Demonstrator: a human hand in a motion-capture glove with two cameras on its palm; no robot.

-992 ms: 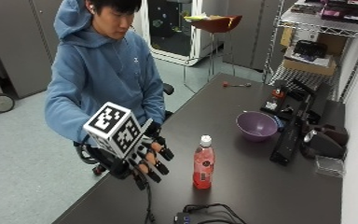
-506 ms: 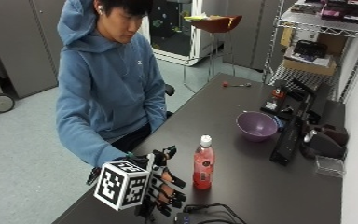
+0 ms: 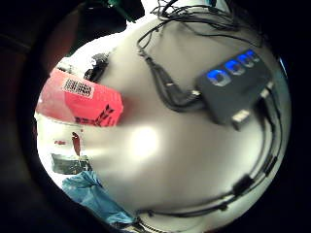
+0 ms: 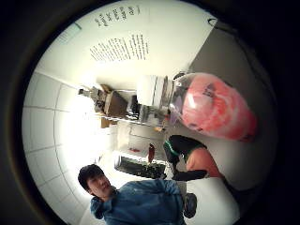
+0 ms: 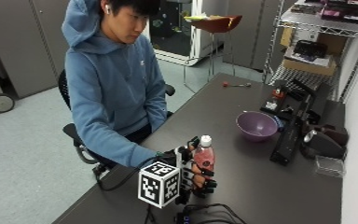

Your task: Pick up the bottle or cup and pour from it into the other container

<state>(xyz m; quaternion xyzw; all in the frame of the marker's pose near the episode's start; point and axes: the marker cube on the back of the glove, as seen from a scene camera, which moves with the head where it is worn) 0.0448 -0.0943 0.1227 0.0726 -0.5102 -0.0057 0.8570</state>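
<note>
One outside view shows gloved right hand [image 5: 194,179] grasping upright red bottle [image 5: 203,158]; purple bowl [image 5: 257,126] beyond. Little-finger palm view alone shows hub [image 3: 234,90] under palm.

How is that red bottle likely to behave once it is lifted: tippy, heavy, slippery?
The bottle stands tall and narrow, so it probably tips easily if nudged. It looks nearly full of red drink, so likely heavy for its size. Its white cap looks on, so it likely needs opening before pouring into the purple bowl.

Bare counter [image 5: 229,154] between red bottle [image 5: 203,157] and purple bowl [image 5: 257,126], black gear [image 5: 293,126] crowding the bowl's far side, cabled hub [image 5: 197,218] near the counter's front edge below the bottle
</note>
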